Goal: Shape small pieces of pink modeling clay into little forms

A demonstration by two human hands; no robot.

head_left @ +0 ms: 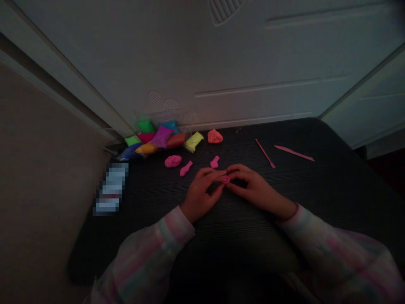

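Note:
Near the middle of the dark table, a small pink clay piece [225,179] with a rounded edge sits between the fingertips of both hands. My left hand [203,192] pinches it from the left, and my right hand [253,185] closes on it from the right. Just beyond the fingers lies a small pink clay shape [214,162] with a narrow end. A similar pink shape [186,168] rests to the left, beside a larger pink clay lump [173,161]. An orange clay lump [215,136] is farther back.
Colourful clay packets [161,137] lie in clear plastic at the back left, near a yellow packet [194,142]. Two pink tools, a thin stick [265,153] and a flat knife [294,153], lie at the right. A blurred-out rectangle [112,188] is at the left edge. A white panel [253,55] stands behind.

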